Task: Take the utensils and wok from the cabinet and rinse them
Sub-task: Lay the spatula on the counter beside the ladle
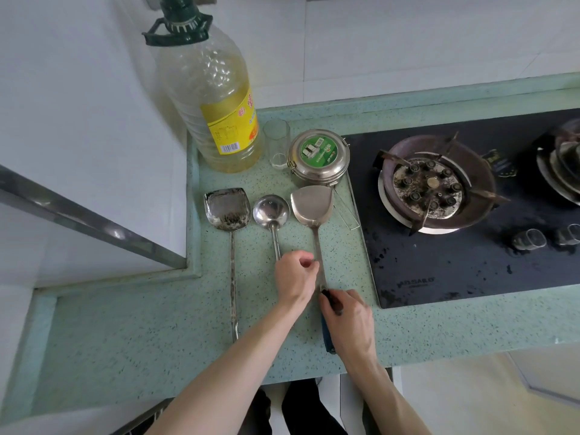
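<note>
From my head camera, three steel utensils lie side by side on the speckled green counter [131, 334]: a tarnished flat spatula [228, 209], a round-bowled ladle [271, 211] and a smooth shovel-shaped turner [312, 204]. My left hand [293, 282] curls its fingers around the ladle's thin handle; my right hand [348, 321] grips the turner's dark handle near the counter's front edge. Bare counter stretches leftward. The black glass stove [470, 265] lies just right.
</note>
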Tool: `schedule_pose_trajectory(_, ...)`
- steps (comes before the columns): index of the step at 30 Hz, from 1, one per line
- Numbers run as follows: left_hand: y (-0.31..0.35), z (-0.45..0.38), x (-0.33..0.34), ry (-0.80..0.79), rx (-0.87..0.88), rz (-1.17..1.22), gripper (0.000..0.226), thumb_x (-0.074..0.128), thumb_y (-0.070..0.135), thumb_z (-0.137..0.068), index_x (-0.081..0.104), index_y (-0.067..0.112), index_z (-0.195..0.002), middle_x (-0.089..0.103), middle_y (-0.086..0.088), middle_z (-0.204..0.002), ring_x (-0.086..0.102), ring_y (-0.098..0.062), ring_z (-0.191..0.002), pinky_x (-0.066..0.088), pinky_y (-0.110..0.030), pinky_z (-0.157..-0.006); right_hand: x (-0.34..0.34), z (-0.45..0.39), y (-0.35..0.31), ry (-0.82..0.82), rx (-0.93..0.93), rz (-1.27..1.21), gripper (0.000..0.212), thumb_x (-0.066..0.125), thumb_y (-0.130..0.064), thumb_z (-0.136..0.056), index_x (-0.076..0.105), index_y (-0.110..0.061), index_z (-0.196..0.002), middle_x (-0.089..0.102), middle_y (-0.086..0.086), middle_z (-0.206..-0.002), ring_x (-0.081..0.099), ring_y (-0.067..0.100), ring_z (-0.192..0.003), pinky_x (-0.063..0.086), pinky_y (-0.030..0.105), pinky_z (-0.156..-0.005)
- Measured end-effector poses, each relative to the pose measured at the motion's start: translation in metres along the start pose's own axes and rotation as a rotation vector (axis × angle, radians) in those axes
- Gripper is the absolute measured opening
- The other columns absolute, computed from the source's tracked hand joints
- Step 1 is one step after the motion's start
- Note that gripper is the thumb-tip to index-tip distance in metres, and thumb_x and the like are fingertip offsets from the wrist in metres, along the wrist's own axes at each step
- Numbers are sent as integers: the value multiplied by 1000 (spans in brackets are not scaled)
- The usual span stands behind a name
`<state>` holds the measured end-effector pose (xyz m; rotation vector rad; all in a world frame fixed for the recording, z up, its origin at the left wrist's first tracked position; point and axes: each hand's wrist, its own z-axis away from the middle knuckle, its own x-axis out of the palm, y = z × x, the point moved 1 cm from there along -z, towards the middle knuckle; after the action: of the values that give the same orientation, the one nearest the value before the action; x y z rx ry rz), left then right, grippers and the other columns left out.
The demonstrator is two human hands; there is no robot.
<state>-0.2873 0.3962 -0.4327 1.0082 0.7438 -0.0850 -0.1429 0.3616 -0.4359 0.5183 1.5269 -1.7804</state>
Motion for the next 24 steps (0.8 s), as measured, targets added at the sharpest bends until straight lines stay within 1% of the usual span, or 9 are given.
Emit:
schedule_pose_trajectory(2,1,6,-9,-1,14,4,23,75,17,-92,76,10,-114,77,1,-109,69,-5,-91,49,-6,-78,-6,1,-3,-47,-13,-4,23,65,-35,-102,78,-18,-110,64,-4,-94,64,10,-72,52,22,-65)
schedule_pose_trajectory(4,4,13,-21,-2,45,19,21,72,17,-94,75,12,-115,76,3,-109,69,-4,-92,56,-17,-87,-15,4,-7,-75,-32,15,29,59,-37,-104,73,-18,-122,68,-2,-110,67,10,-88,53,21,-72)
schedule_pose_trajectory(7,13,30,-42,0,113,-3,21,69,22,-97,73,17,-117,74,9,-108,67,1,-92,57,-19,-88,-34,9,-17,-90,-73,66,39,53,-37,-107,60,-20,-141,64,-4,-136,64,15,-119,56,29,-85)
schedule_pose_trajectory(9,20,41,-56,16,182,-41,23,67,25,-98,72,20,-119,73,9,-111,67,1,-94,58,-23,-90,-48,14,-28,-82,-117,108,44,51,-39,-107,53,-21,-148,59,-6,-145,57,16,-130,54,31,-92)
schedule_pose_trajectory(13,39,70,-89,48,341,-177,32,58,35,-102,67,22,-130,68,13,-125,60,1,-113,49,-17,-100,-73,26,-43,-14,-268,222,53,53,-43,-106,47,-18,-152,56,-2,-149,52,18,-138,47,35,-109)
schedule_pose_trajectory(15,47,82,-104,67,442,-272,38,54,40,-103,63,22,-135,65,13,-129,56,0,-119,47,-17,-102,-86,31,-52,55,-325,294,57,54,-46,-105,46,-15,-152,56,1,-150,50,20,-142,42,37,-116)
schedule_pose_trajectory(17,54,93,-116,84,549,-348,42,53,42,-103,60,21,-138,63,11,-134,54,-4,-125,48,-24,-107,-101,37,-65,145,-350,354,59,54,-48,-104,48,-13,-152,56,2,-151,47,22,-145,37,37,-118)
schedule_pose_trajectory(20,61,106,-131,108,629,-422,47,52,45,-103,56,21,-142,59,9,-141,51,-9,-133,45,-31,-113,-123,49,-87,255,-363,425,60,53,-50,-104,50,-13,-150,57,3,-150,45,24,-147,36,40,-120)
schedule_pose_trajectory(24,71,123,-149,126,687,-508,52,46,49,-104,53,19,-146,55,4,-148,47,-16,-140,31,-31,-118,-146,73,-109,318,-311,501,64,38,-59,-107,50,-14,-151,55,3,-153,43,24,-149,29,39,-123)
